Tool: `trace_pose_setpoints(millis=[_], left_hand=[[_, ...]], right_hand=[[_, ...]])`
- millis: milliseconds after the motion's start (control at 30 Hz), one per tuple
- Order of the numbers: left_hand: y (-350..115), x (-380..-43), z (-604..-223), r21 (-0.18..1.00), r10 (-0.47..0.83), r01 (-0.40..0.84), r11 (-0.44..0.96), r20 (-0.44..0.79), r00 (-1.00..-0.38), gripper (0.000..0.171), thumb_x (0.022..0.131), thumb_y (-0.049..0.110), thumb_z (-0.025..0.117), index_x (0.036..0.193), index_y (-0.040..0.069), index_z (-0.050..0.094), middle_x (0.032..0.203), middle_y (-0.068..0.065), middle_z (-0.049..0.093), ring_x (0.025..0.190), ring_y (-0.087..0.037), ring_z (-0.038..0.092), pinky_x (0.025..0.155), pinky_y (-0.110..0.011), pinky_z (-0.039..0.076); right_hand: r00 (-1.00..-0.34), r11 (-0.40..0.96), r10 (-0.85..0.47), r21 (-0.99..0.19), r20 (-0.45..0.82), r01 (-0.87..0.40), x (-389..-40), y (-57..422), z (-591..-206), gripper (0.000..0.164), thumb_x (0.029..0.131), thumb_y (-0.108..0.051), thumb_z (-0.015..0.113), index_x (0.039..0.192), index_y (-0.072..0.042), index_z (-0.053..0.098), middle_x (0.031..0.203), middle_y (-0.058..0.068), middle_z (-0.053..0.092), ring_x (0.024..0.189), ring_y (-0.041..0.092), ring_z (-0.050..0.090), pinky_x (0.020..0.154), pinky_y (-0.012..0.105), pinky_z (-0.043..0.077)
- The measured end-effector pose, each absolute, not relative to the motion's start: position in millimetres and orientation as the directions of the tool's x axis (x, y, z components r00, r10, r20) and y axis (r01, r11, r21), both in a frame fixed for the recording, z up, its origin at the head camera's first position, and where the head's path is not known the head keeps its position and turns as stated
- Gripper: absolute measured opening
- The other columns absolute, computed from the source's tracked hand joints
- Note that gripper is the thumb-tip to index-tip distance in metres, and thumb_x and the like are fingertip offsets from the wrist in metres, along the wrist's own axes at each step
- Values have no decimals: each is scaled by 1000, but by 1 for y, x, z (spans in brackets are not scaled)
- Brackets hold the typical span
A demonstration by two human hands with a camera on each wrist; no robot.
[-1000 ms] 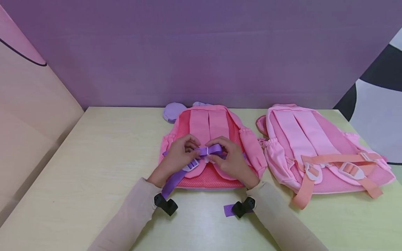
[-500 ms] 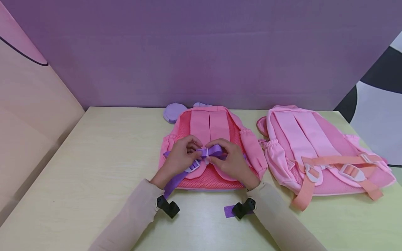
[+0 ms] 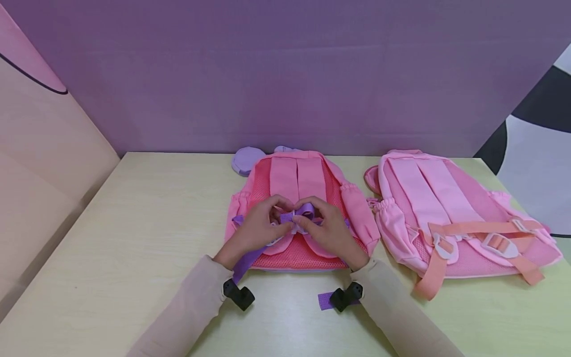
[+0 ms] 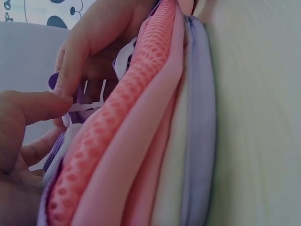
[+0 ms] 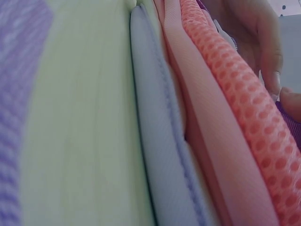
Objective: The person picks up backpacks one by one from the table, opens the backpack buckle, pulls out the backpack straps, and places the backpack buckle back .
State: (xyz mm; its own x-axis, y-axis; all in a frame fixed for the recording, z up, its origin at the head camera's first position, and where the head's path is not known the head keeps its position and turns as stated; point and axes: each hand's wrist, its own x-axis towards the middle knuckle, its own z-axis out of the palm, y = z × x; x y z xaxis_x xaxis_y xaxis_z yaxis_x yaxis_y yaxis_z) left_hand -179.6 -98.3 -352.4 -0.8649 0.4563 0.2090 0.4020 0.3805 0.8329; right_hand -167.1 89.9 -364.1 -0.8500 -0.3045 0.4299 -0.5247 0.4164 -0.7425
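A pink backpack [image 3: 298,173] lies back side up on the table, its shoulder straps facing me. Over its lower middle, both hands work on a purple webbing strap [image 3: 305,210] that runs through a small white slider buckle [image 3: 294,217]. My left hand [image 3: 258,225] curls its thumb and fingers round the strap by the buckle, close against the right fingertips. My right hand [image 3: 329,228] pinches the strap at its raised loop, thumb below and index finger above. Another purple strap end [image 3: 249,260] hangs under the left wrist. The left hand mostly covers a second white buckle [image 3: 273,241].
To the right lies a lighter pink backpack [image 3: 441,198] with orange straps [image 3: 432,277] and white buckles. A round lilac pouch [image 3: 247,159] sits behind the first backpack. A purple strap end [image 3: 326,301] rests on the table [image 3: 111,258] beneath the right wrist camera.
My left hand has shifted right, its fingertips now against the right hand's at the buckle. The purple loop stands narrower and more upright. The left hand covers more of the second buckle.
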Motion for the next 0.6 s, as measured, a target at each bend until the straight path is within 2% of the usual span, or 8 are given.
trace_pose_setpoints(millis=[233, 600], left_hand=[[-92, -177, -355, 810, 428, 409, 419, 221, -876, 37, 80, 11, 74, 114, 6, 60, 106, -10, 65, 76, -15, 56, 64, -20, 47], [-91, -174, -354, 796, 395, 404, 451, 228, -890, 38, 82, 11, 72, 118, 1, 64, 99, -11, 68, 76, -14, 56, 66, -19, 47]], right_hand=[[-843, 398, -306, -744, 443, -536, -167, 90, -364, 27, 84, -3, 69, 110, -3, 61, 103, 13, 64, 89, 21, 60, 76, 24, 53], [-844, 369, -302, -762, 443, -532, -167, 89, -363, 25, 86, -2, 67, 109, -3, 61, 103, 14, 66, 88, 22, 63, 76, 26, 54]])
